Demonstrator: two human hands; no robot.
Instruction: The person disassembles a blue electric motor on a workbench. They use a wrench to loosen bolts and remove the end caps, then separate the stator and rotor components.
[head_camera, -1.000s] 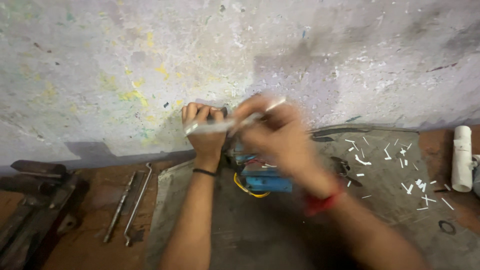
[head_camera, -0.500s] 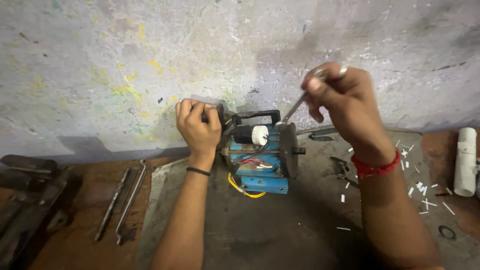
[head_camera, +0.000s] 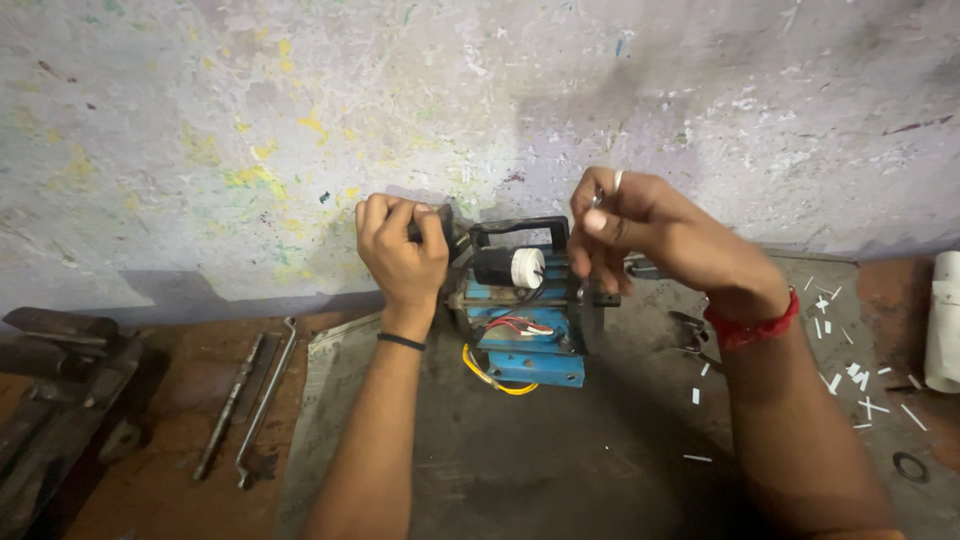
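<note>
A small blue electric motor (head_camera: 525, 335) with a black handle, a white-capped black capacitor (head_camera: 510, 268) and red and yellow wires sits on the grey metal sheet (head_camera: 560, 470) against the stained wall (head_camera: 300, 120). At the motor's nine o'clock, my left hand (head_camera: 402, 250) is wrapped tight around the dark end of its shaft side. At its two o'clock, my right hand (head_camera: 640, 225) pinches a thin metal tool (head_camera: 612, 183) between closed fingers, just above the motor's edge. White chips (head_camera: 860, 385) lie scattered at three o'clock, near a white pipe (head_camera: 943, 320). Two steel rods (head_camera: 250, 395) rest at eight o'clock beside dark iron scrap (head_camera: 60, 370).
</note>
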